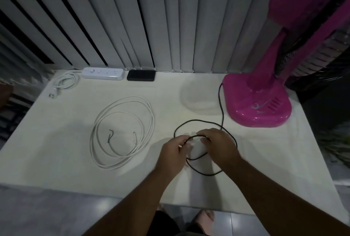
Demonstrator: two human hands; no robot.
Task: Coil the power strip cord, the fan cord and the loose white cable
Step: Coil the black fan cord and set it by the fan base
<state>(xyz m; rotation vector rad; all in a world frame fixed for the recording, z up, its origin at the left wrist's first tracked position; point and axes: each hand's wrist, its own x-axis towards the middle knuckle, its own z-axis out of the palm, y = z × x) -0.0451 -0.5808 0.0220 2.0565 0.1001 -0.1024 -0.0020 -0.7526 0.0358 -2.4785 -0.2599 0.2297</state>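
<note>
While the view blurs, both hands seemingly on black fan cord.

Pretty dim shot, kinda bluish and grainy. The counter is the brightest bit, with soft shadows pooling beside the hands. Slight glare on the pink fan base. Wide-angle lens bends the blinds, and the edges go dark and smeary.

On the table, the loose cable lies left of the fan cord, power strip probably against the blinds.
</note>
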